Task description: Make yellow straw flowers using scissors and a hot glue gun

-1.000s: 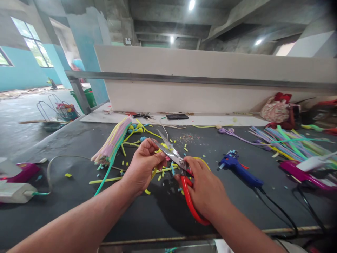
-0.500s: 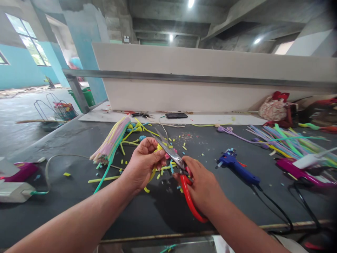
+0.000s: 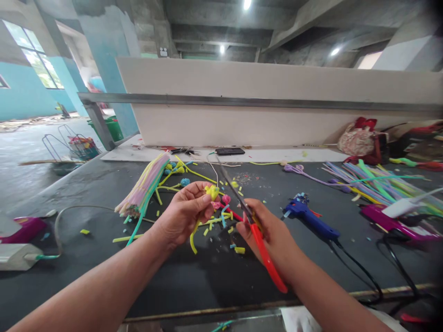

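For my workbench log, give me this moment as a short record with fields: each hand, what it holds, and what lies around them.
Left hand: pinches a yellow fuzzy piece at the fingertips
Right hand: grips red-handled scissors, blades pointing away, close beside the piece
Table: dark surface, coloured scraps under the hands
Left of hands: bundle of pastel stems
Right of hands: blue glue gun with a black cord
Far edge: phone, lying flat

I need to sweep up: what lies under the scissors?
Yellow and blue scraps lie on the table below the scissors, held in the right hand. Anything beneath that hand is covered.
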A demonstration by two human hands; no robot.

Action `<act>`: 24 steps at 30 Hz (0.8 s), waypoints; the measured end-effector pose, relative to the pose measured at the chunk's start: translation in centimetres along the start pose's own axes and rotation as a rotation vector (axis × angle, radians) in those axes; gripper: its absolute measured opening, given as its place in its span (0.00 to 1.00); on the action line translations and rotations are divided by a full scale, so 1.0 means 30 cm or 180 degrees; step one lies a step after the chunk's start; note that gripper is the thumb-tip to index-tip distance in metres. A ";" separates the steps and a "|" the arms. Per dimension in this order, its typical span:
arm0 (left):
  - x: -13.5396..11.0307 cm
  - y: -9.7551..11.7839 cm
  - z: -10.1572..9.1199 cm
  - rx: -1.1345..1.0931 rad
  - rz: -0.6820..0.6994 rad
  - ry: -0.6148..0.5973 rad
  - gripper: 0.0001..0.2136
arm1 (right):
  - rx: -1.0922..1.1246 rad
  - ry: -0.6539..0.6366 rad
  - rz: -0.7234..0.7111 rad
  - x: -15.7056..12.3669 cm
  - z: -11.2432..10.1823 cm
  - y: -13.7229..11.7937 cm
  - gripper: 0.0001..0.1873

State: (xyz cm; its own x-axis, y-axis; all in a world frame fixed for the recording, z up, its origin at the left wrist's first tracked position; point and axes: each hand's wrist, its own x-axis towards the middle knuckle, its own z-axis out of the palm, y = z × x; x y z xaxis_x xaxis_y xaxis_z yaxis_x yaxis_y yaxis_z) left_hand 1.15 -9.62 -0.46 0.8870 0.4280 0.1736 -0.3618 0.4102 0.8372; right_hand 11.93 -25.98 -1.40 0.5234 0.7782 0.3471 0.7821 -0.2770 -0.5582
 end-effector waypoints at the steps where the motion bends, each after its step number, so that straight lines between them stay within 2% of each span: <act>1: 0.002 0.003 -0.004 0.0010 -0.0081 -0.0082 0.09 | 0.0123 -0.0022 0.0104 0.004 -0.008 0.002 0.15; 8: 0.000 0.011 -0.015 -0.0024 -0.0304 -0.0351 0.12 | -0.0087 -0.0008 0.0208 0.014 -0.038 0.034 0.18; 13: 0.004 0.018 -0.022 0.0021 -0.0381 -0.0417 0.11 | -0.0137 -0.0103 0.0063 -0.002 -0.038 0.042 0.18; 18: 0.001 0.015 -0.028 0.0028 -0.0364 -0.0780 0.12 | -0.0257 -0.0243 -0.0138 -0.005 -0.034 0.022 0.17; 24: 0.006 0.004 -0.047 -0.0185 -0.0331 -0.0940 0.08 | -0.0367 -0.0410 -0.0413 -0.005 -0.046 0.014 0.17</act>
State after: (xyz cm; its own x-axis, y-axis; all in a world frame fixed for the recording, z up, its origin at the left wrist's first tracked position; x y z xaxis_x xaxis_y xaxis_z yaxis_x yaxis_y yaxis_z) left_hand 0.86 -8.38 -1.07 0.9620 0.1326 0.2388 -0.2731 0.4883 0.8288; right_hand 12.66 -26.99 -0.64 0.3741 0.8750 0.3072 0.8774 -0.2267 -0.4227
